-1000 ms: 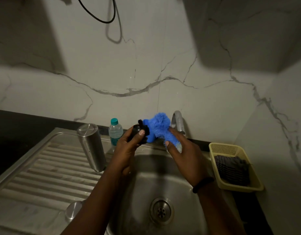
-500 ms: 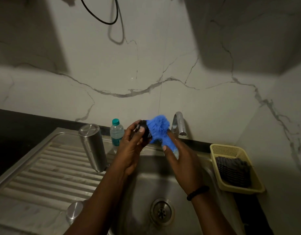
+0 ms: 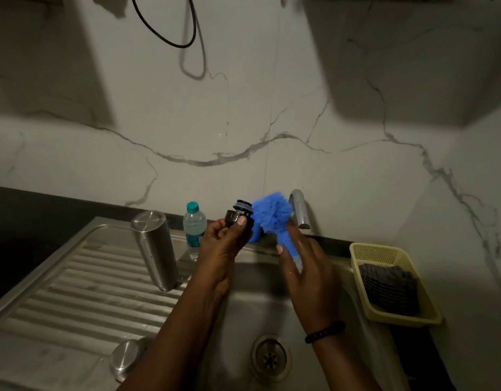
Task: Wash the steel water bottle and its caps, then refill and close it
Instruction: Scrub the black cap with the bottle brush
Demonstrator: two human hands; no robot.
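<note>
Sink basin [image 3: 342, 311]: open below both hands, rim just behind them, tap [image 3: 300, 210] close behind the right hand. Left hand [image 3: 224, 246]: fingers closed around black inner cap [image 3: 241, 217], held above the basin. Right hand [image 3: 305, 266]: gripping blue bristle brush [image 3: 272, 214], bristles touching the cap's right side. Steel water bottle [image 3: 154, 249]: inverted on drainboard [image 3: 74, 292], left of left hand. Steel outer cap [image 3: 125, 359]: near left forearm.
</note>
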